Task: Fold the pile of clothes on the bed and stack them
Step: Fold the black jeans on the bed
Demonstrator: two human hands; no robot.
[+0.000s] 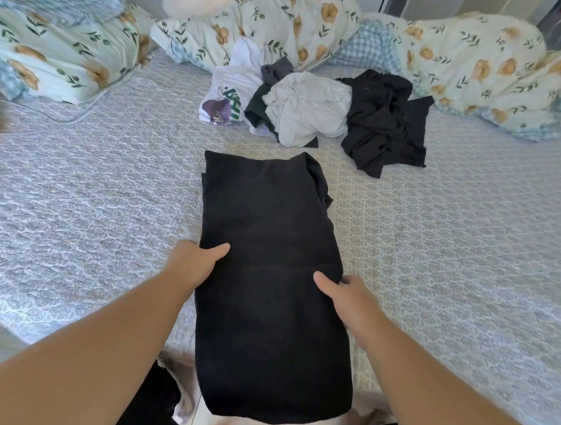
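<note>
1. A black garment (270,260) lies folded into a long strip on the bed (449,253), its near end hanging over the bed's edge toward me.
2. My left hand (193,263) grips its left edge, thumb on top, fingers tucked under the cloth.
3. My right hand (346,297) grips the right edge the same way.
4. The unfolded pile (314,107) sits further back, near the flowered quilt (315,22).
</note>
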